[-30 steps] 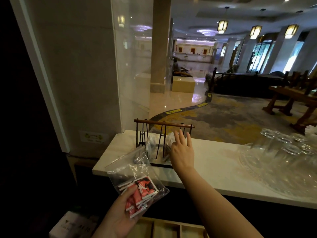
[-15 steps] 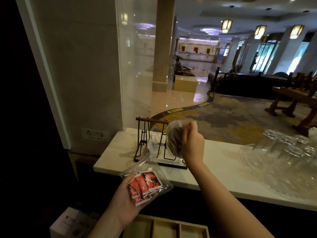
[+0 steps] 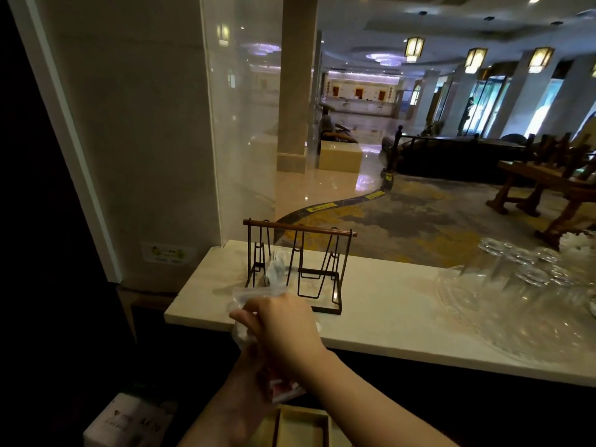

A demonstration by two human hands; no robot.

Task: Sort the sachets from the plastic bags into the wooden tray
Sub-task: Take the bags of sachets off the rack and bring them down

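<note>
My right hand (image 3: pixel 283 330) is closed around a clear plastic bag (image 3: pixel 240 317) at the front edge of the white counter (image 3: pixel 387 321). Below it and partly hidden by my right forearm, my left hand (image 3: pixel 245 385) holds a second clear bag with red sachets (image 3: pixel 285 390). The wooden tray (image 3: pixel 300 425) with its dividers lies low down, under both arms. One more clear bag (image 3: pixel 275 269) stays in the left slot of the wire rack (image 3: pixel 300 269) on the counter.
Upturned glasses on a clear tray (image 3: pixel 522 298) fill the counter's right side. A white box (image 3: pixel 125 421) lies lower left beside the tray. A marble wall and glass panel rise at the left; a lobby lies beyond.
My right hand pulled a bag out of the rack and brought it down and toward me, over the left hand. The left hand with the red sachets sank lower.
</note>
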